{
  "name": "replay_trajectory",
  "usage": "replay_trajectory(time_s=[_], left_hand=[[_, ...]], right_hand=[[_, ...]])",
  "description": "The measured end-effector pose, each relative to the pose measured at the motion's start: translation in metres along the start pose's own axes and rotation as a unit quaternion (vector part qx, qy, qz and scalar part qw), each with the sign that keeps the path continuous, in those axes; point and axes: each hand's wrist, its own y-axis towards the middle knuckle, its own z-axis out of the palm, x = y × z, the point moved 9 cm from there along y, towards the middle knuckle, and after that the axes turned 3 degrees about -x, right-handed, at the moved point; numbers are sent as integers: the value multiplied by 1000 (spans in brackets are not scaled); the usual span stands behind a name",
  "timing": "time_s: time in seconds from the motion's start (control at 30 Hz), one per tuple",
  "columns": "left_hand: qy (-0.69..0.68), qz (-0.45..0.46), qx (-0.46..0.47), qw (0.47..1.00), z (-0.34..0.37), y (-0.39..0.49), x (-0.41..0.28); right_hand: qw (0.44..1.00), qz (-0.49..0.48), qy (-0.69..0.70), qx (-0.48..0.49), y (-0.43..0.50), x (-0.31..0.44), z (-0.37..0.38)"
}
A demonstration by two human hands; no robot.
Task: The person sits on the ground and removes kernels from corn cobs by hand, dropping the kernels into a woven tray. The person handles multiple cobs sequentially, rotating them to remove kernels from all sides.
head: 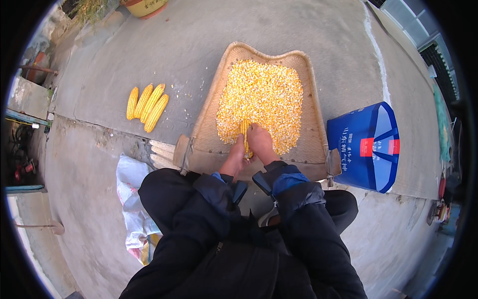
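An ear of yellow corn points away from me over the near part of a woven winnowing basket. My left hand grips its lower part. My right hand is closed against the right side of the same ear, with its fingertips partly hidden. Loose yellow and white corn kernels form a broad heap in the basket, beyond and around my hands. On the concrete to the left, several unshelled ears of corn lie side by side.
Pale bare cobs lie by the basket's near left corner. A crumpled white woven sack is beside my left knee. To the right stands a blue bag bearing writing. A flowerpot sits at the far left. Stray kernels dot the concrete floor.
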Motion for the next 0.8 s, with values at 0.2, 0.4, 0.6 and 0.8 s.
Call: replay_trajectory(time_s=[0.2,0.4,0.6,0.8], left_hand=[[-7,-18,-5,1000,-1,-2,1],[-26,-37,16,999,-4,-1,3],[-41,-56,25,997,-15,-1,7],[-160,-71,78,981,-9,2,11]], right_hand=[[999,-18,28,3,7,-9,6],[981,-20,191,-29,24,-24,13],[986,-2,168,-14,42,-23,30],[978,-26,204,27,36,-32,26]])
